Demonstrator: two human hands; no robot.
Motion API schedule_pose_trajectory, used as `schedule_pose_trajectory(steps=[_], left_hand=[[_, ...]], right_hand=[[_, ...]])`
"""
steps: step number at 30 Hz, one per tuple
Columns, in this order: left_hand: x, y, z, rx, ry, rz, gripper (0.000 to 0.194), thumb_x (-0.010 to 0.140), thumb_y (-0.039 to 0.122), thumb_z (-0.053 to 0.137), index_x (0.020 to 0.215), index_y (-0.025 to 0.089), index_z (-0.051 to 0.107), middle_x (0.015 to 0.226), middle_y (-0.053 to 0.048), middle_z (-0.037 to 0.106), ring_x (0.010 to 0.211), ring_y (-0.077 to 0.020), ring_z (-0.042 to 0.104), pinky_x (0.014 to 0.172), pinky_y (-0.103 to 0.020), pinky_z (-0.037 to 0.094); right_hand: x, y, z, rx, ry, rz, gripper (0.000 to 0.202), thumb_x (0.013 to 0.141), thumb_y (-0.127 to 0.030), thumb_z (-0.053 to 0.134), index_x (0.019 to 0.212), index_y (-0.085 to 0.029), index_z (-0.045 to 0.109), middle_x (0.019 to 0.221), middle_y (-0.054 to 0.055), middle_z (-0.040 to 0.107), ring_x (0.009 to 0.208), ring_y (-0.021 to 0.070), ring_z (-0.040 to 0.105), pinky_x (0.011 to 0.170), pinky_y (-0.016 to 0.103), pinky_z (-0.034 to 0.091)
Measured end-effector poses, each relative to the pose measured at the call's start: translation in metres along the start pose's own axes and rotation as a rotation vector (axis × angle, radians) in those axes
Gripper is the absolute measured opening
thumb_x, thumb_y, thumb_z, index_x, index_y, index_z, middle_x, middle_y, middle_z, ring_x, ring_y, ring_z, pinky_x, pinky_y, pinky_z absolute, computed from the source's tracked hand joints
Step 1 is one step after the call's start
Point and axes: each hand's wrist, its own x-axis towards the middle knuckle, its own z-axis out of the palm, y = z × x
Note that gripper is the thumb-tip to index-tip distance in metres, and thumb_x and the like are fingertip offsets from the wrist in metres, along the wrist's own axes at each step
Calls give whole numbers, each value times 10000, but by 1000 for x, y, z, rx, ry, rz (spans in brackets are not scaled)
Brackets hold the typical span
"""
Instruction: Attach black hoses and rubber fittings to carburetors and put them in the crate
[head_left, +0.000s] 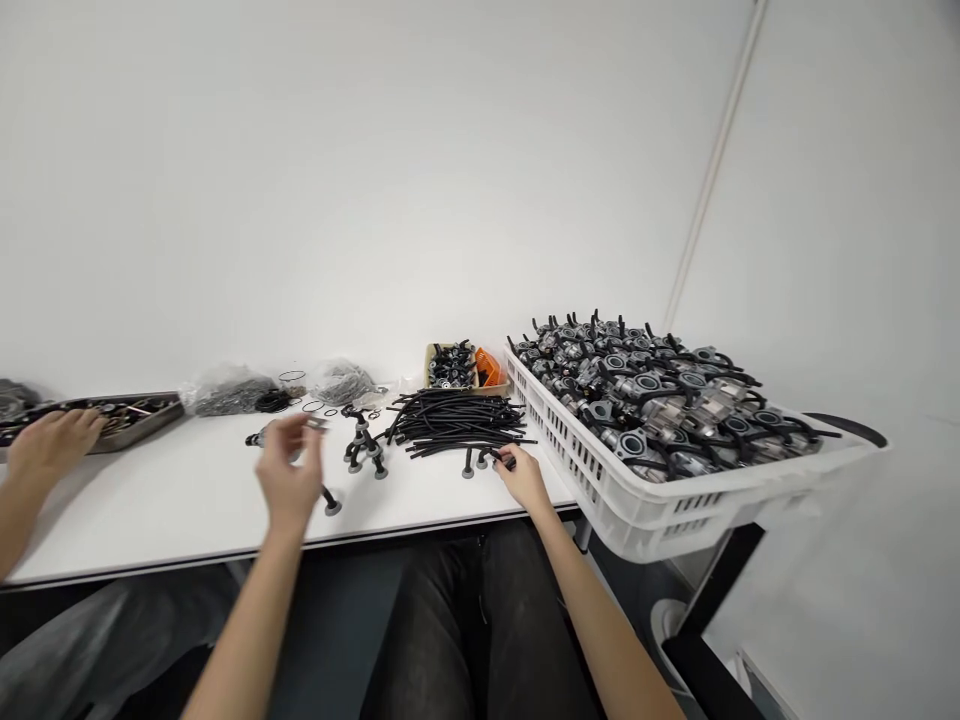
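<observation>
My left hand (291,475) is raised over the table, blurred by motion, with its fingers curled in a pinch. Something small and greyish shows at its fingertips, too smeared to name. Just right of it on the table are a black elbow piece with a grey round end (333,506) and a cluster of similar elbow pieces (361,442). My right hand (523,480) is closed at the table's right side, its fingertips on a short black elbow piece (498,456). Another elbow piece (468,464) stands just left of that hand. Behind them lies a pile of black rubber hoses (454,420).
A white plastic crate (622,515) full of carburetor-like metal parts (649,385) stands at the right. Behind the hoses sits a box of small parts (451,366). Plastic bags (229,390) and rings lie along the wall. A co-worker's hand (60,440) touches a metal tray (146,425) at left.
</observation>
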Motion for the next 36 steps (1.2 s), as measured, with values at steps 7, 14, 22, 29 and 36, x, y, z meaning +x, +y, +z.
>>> schedule_pose_trajectory(steps=[7,14,22,29,36], left_hand=[[66,-116,-46,510,-207,-456,410,882,403,611,1200,151,555,1200,-114,594,1053,-255,599,899,-490,501],[67,-149,-33,657,-502,-406,329,917,411,565,1102,142,610,1079,-81,648,937,-202,639,818,-414,541],[72,-107,-54,754,-300,-304,448,944,489,370,860,143,643,808,-113,648,792,-265,630,648,-378,498],[34,-11,-94,744,-113,-145,409,828,560,374,680,263,615,540,-25,529,685,-291,565,587,-336,437],[-33,56,-26,486,-506,105,469,869,493,379,553,220,592,569,-42,646,570,-196,583,560,-287,355]], right_hand=[[-1,-1,0,11,5,1,118,748,-210,537,822,-228,627,815,37,713,803,220,668,773,348,503],[0,1,1,-14,3,-4,119,756,-216,540,831,-231,631,832,35,717,809,216,670,769,340,503],[-1,-1,0,-27,1,-25,117,774,-189,551,838,-228,642,821,33,714,794,210,668,748,332,510],[1,3,3,-69,-29,-10,149,905,-298,613,955,-161,644,940,34,685,856,173,654,815,376,532],[0,4,1,-92,-41,-33,227,930,-331,596,1071,-156,631,1090,63,659,952,193,649,839,404,547]])
